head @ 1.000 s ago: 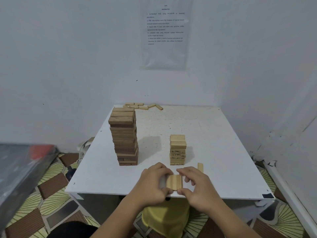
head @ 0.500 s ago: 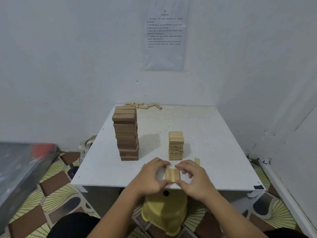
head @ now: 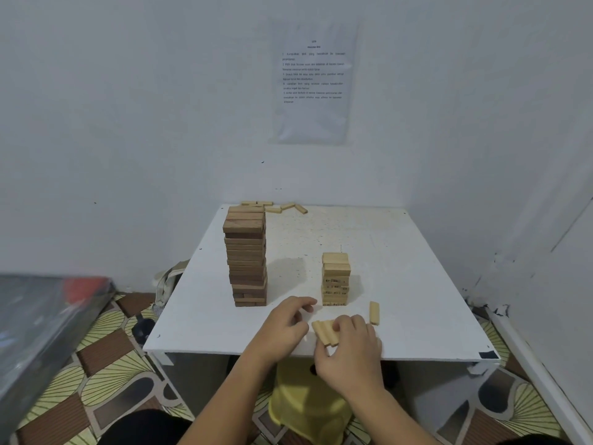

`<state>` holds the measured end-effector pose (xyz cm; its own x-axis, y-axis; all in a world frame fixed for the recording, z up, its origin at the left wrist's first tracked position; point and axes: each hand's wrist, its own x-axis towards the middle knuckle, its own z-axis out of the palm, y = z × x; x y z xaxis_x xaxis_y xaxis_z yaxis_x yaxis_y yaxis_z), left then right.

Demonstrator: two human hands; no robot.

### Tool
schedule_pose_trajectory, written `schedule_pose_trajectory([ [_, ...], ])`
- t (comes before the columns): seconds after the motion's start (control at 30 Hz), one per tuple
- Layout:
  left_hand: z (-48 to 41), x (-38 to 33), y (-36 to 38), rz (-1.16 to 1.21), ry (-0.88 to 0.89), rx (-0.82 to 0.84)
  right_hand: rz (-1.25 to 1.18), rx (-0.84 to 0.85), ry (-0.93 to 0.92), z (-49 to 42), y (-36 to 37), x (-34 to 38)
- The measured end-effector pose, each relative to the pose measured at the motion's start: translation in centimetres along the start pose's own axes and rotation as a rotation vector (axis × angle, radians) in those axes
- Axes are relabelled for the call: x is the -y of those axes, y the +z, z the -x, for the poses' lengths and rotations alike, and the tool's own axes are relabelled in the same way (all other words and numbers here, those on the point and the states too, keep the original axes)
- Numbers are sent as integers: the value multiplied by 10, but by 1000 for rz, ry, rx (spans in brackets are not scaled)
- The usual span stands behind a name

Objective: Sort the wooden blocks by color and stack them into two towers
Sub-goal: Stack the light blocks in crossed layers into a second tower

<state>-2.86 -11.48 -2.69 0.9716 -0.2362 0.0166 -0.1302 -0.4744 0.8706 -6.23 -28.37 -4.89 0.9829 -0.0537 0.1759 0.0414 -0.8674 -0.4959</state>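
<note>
Light wooden blocks (head: pixel 324 331), three side by side as far as the ridges show, are pinched in the right hand (head: pixel 351 346). Its fingers curl over their right side and its thumb is tucked under their near ends. Their long axes run near to far, with the far ends swung a little to the left. The bundle sits just inside the near edge of the white table (head: pixel 407 261). The left hand (head: pixel 284 327) is just to the left of the bundle with fingers loosely bent and gripping nothing; whether it touches the blocks I cannot tell.

One single light block (head: pixel 374 313) lies flat just to the right of the right hand, its long axis near to far. Just beyond the hands stands the light tower (head: pixel 335 281), upright. To its left, well apart, stands the dark tower (head: pixel 246 256), which is about twice as tall. A strip of bare tabletop separates the two towers, and more bare surface stretches to the right and far side of the light tower. About five loose light blocks (head: pixel 278 207) lie scattered along the far edge, behind the dark tower. A yellow stool (head: pixel 305 409) stands under the near edge.
</note>
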Motion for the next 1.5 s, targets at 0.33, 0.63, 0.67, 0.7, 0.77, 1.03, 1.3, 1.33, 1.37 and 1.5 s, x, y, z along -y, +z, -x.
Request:
schedule_pose_trajectory([
  [0.33, 1, 11, 7, -128, 66, -78, -140, 278, -366, -29, -26, -38],
  [0.63, 40, 9, 35, -713, -20, -125, 258, 172, -141, 15, -20, -37],
  [0.67, 41, 10, 40, -745, -30, -109, 282, 202, -132, 16, -18, -35],
  [0.7, 42, 12, 45, -776, -33, -101, 289, 213, -121, 17, -16, -33],
  [0.77, 39, 15, 51, -816, -45, -106, 292, 224, -104, 16, -14, -27],
  [1.03, 35, 15, 62, -907, -32, -107, 299, 254, -96, 17, -3, -28],
  [1.3, 34, 19, 63, -874, -60, -83, 236, 289, -96, 14, -12, -25],
  [1.33, 35, 17, 62, -867, -65, -82, 206, 290, -93, 13, -14, -27],
  [1.37, 35, 15, 60, -848, -50, -78, 170, 286, -90, 12, -16, -28],
  [1.5, 37, 6, 48, -740, -25, -58, 32, 243, -96, 10, -23, -34],
])
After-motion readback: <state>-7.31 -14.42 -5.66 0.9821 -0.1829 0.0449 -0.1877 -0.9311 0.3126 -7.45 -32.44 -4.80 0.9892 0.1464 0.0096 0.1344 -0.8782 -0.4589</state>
